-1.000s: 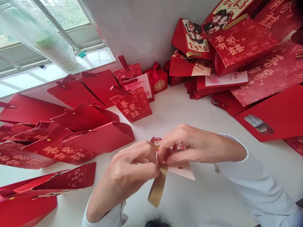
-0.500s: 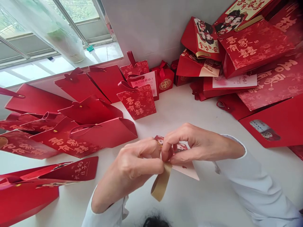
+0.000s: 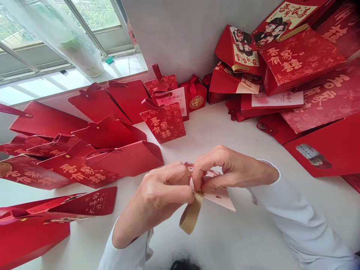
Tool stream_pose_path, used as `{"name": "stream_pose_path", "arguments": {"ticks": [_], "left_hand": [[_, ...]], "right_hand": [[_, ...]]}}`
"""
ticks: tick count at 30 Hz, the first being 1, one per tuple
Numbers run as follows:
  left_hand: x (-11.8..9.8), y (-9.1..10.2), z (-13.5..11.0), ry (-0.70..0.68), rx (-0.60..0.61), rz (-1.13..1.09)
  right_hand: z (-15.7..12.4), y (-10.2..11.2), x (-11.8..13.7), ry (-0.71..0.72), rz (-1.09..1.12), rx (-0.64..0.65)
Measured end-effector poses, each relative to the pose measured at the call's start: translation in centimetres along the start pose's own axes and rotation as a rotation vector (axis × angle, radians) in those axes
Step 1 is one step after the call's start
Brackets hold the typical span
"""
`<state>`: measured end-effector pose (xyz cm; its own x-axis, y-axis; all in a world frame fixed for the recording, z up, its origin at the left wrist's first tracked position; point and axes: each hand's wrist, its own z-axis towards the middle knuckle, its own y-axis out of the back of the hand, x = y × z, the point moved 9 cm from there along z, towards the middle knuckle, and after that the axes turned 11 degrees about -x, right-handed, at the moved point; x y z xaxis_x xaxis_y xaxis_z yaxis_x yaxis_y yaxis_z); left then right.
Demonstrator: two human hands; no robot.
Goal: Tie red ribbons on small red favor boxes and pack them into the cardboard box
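Observation:
Between my hands, above the white table, is a small pale pink gift box (image 3: 222,198) with a red printed picture, tilted and partly covered by my fingers. A gold ribbon loop (image 3: 190,219) hangs from its upper edge toward me. My left hand (image 3: 165,189) is closed, thumb and fingers pinching the ribbon's end against the box. My right hand (image 3: 225,168) is closed too, its thumb and index fingertip pressed together at the box edge beside the ribbon. Something small and shiny shows at those fingertips; most of it is hidden.
Several red gift bags (image 3: 123,159) stand on the left of the table (image 3: 202,131). A red box (image 3: 33,232) lies at the near left. More red boxes (image 3: 298,60) are piled at the back right against the wall. A window sill (image 3: 120,67) is at the back left.
The right fingertips have shifted slightly at the ribbon, and a small shiny bit now shows there. The box and ribbon loop have risen a little. Both hands keep their grip.

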<state>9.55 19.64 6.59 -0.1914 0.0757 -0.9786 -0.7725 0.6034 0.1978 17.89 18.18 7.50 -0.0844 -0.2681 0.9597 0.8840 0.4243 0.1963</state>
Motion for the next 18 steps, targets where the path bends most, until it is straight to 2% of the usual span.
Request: {"name": "stream_pose_path", "arguments": {"ticks": [4,8,11,18], "left_hand": [[0.6,0.1,0.1,0.072,-0.012,-0.066],[0.7,0.3,0.1,0.053,-0.023,-0.045],[-0.1,0.2,0.1,-0.036,-0.019,-0.01],[-4.0,-0.5,0.2,-0.352,-0.048,0.224]], "right_hand": [[0.0,-0.1,0.6,0.069,-0.031,0.002],[0.1,-0.2,1.3,0.142,-0.075,-0.003],[0.1,-0.1,0.9,0.109,-0.069,-0.018],[-0.4,0.4,-0.5,-0.071,-0.043,-0.008]]}}
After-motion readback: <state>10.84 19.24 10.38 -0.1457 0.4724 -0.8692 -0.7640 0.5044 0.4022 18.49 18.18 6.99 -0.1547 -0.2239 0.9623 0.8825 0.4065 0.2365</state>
